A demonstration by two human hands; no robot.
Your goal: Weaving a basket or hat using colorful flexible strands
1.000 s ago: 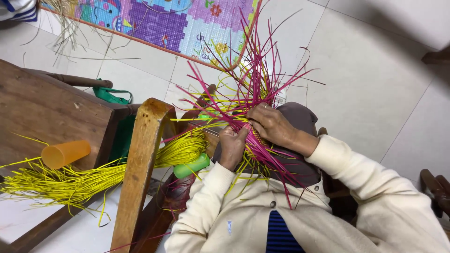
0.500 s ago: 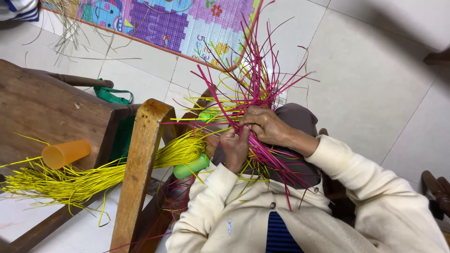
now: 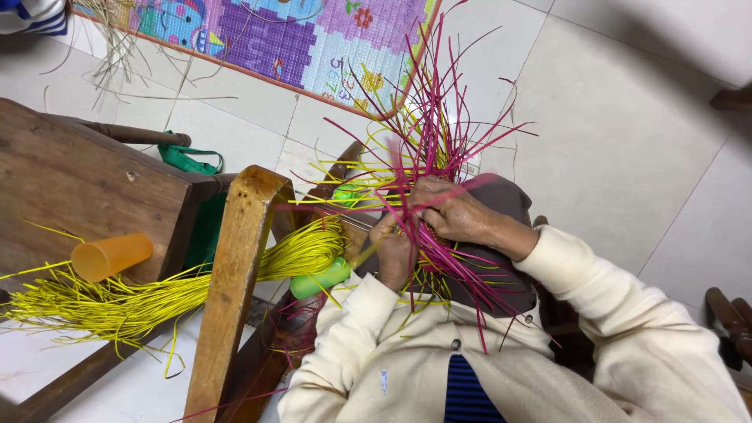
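Shift: our right hand (image 3: 450,213) is edging closer over the left hand (image 3: 394,252).
Grip: both are closing on magenta strips (image 3: 439,149), pinning the weave on our lap.
Supply: yellow strips (image 3: 157,290) are lying across the wooden chair (image 3: 86,180), within reach.

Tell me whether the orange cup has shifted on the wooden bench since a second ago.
No. The orange cup lies on its side at the same spot on the wooden bench, above the yellow strands.

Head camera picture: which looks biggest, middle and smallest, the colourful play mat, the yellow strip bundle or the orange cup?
1. colourful play mat, though the frame cuts it off.
2. yellow strip bundle, long but thin; it is nearer the camera, so the gap is unsure.
3. orange cup, clearly smallest.
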